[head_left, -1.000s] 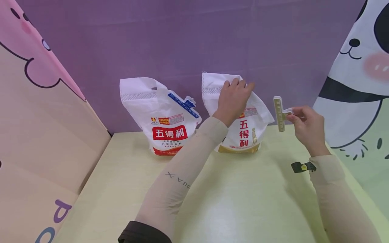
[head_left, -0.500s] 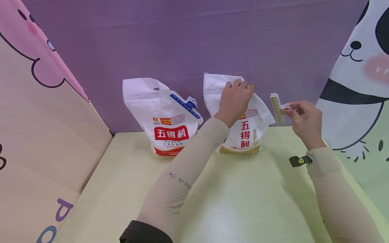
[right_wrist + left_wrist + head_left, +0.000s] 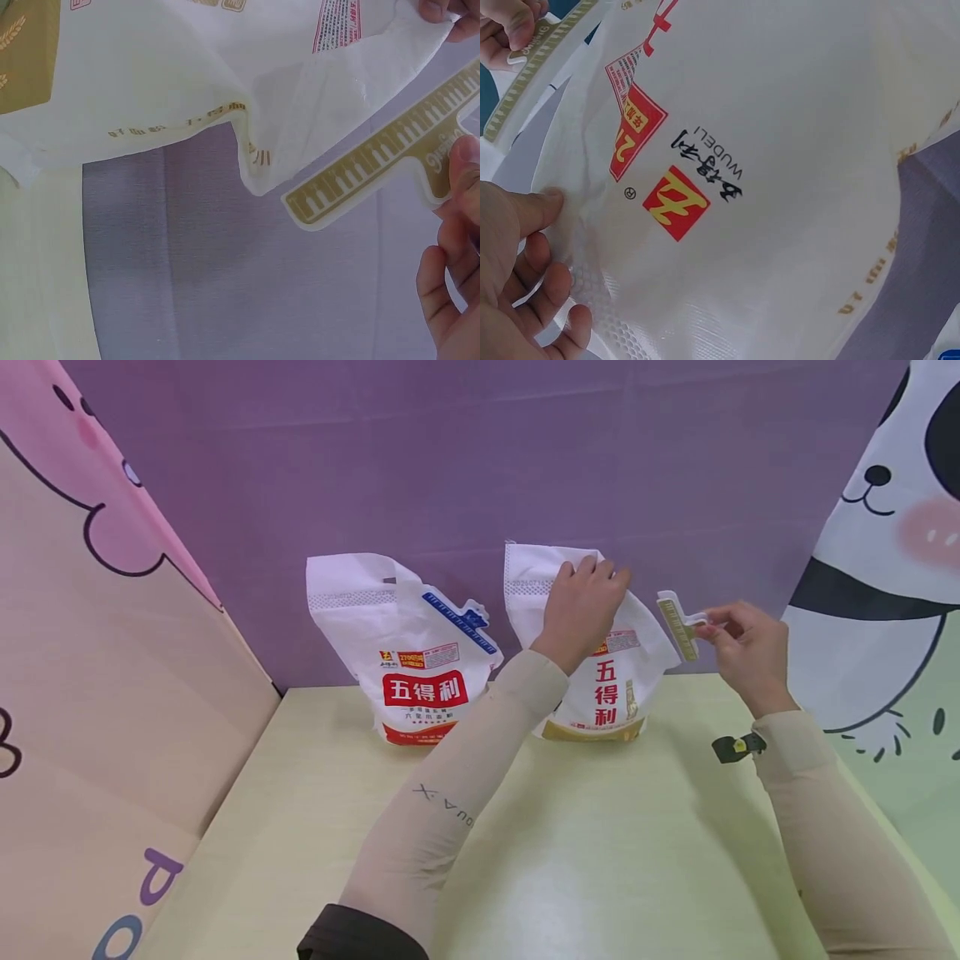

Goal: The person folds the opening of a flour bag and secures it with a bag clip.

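Observation:
My left hand grips the upper right edge of a white flour bag with red lettering and a gold base band. In the left wrist view, thumb and fingertips pinch the edge of the flour bag. My right hand pinches a white and gold bag clip by its handle, in the air just right of the flour bag's slanted side. Seen from the right wrist, the long bar of the bag clip lies alongside the bag's edge, its tip near a folded corner.
Left of it, a second flour bag with a red label stands upright, a blue bag clip across its slanted upper right edge. Both bags stand near the back of the pale table, before a purple backdrop. Printed cloth panels flank both sides.
My right hand has brought the bag clip leftward, closer to the right flour bag's edge, and the clip has tilted. My left hand keeps its grip on the bag.

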The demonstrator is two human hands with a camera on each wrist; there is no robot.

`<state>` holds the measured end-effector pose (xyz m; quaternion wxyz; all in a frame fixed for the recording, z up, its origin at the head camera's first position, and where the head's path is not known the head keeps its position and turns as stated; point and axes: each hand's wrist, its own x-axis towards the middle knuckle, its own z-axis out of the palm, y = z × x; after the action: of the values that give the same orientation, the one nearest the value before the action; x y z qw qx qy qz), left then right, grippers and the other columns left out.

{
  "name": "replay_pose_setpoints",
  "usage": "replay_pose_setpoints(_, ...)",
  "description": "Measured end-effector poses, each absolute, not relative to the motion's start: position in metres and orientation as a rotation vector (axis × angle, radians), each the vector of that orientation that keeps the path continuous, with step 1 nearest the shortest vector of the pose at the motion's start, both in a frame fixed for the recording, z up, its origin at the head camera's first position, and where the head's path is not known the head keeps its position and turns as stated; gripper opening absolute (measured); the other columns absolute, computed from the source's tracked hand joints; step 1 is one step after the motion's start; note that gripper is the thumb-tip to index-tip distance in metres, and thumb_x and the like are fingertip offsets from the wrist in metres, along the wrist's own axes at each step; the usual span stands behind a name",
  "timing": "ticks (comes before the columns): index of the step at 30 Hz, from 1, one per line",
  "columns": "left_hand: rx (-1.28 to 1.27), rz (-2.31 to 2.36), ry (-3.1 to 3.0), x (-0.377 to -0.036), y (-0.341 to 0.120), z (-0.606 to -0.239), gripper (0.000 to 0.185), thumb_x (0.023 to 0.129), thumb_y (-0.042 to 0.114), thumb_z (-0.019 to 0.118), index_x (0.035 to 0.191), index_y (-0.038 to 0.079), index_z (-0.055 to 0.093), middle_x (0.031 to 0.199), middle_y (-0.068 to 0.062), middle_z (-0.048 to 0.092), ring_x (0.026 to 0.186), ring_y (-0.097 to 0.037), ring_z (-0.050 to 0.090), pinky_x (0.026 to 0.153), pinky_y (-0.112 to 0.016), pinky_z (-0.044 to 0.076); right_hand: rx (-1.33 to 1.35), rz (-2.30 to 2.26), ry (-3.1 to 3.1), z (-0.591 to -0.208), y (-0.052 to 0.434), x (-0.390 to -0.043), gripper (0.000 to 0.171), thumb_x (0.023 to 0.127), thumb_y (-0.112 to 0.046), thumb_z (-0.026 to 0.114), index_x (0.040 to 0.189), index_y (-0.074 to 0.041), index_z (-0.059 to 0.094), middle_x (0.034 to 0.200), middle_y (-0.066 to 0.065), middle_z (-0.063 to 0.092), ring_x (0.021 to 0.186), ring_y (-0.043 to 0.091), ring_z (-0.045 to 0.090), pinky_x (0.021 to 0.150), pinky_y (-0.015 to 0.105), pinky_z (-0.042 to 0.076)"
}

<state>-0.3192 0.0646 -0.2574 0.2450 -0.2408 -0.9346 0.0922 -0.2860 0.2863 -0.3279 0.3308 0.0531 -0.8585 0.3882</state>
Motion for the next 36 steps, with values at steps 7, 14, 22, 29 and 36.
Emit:
replay_pose_setpoints(7, -0.653, 0.259, -2.559, -0.319, 0.065, -0.258, 0.040, 0.103, 0.030, 0.058, 0.143, 0.029, 0.055, 0.139, 0.008, 0.063, 0.127, -0.014, 0.056, 0.103, -0.033, 0.046, 0.196, 0.999, -2.212, -0.327, 0.284, -0.290, 0.010, 0.091, -0.003, 0.075, 0.099, 0.001, 0.077, 0.078, -0.030, 0.054, 0.061, -0.001, 0.044, 0.049, 0.014, 0.030)
replay_pose_setpoints(14, -0.657, 0.257, -2.567, -0.319, 0.065, -0.258, 0.041, 0.103, 0.031, 0.059, 0.144, 0.029, 0.054, 0.140, 0.007, 0.063, 0.128, -0.015, 0.056, 0.103, -0.033, 0.047, 0.255, 0.998, -2.199, -0.328, 0.283, -0.296, 0.008, 0.089, 0.002, 0.075, 0.096, 0.004, 0.076, 0.075, -0.034, 0.051, 0.058, -0.004, 0.043, 0.049, 0.014, 0.030)
replay_pose_setpoints(22, -0.643, 0.263, -2.569, -0.319, 0.064, -0.258, 0.040, 0.104, 0.030, 0.056, 0.144, 0.030, 0.054, 0.140, 0.008, 0.063, 0.127, -0.014, 0.056, 0.102, -0.033, 0.047, 0.235, 0.952, -2.278, -0.326, 0.280, -0.300, 0.010, 0.092, 0.002, 0.071, 0.100, 0.002, 0.076, 0.080, -0.005, 0.067, 0.059, 0.000, 0.043, 0.049, 0.016, 0.030)
replay_pose_setpoints(29, -0.649, 0.242, -2.574, -0.318, 0.064, -0.258, 0.038, 0.105, 0.029, 0.055, 0.143, 0.029, 0.056, 0.138, 0.008, 0.063, 0.124, -0.014, 0.055, 0.100, -0.032, 0.046, 0.284, 0.886, -2.290, -0.324, 0.278, -0.304, 0.009, 0.091, 0.001, 0.072, 0.098, 0.003, 0.077, 0.087, 0.021, 0.073, 0.057, -0.007, 0.041, 0.051, 0.013, 0.030)
replay_pose_setpoints(36, -0.640, 0.253, -2.575, -0.319, 0.063, -0.258, 0.037, 0.105, 0.028, 0.054, 0.143, 0.029, 0.055, 0.136, 0.009, 0.063, 0.122, -0.013, 0.055, 0.099, -0.032, 0.046, 0.289, 0.885, -2.321, -0.322, 0.275, -0.308, 0.010, 0.091, 0.003, 0.070, 0.098, 0.002, 0.077, 0.090, 0.021, 0.074, 0.055, -0.007, 0.041, 0.050, 0.015, 0.030)
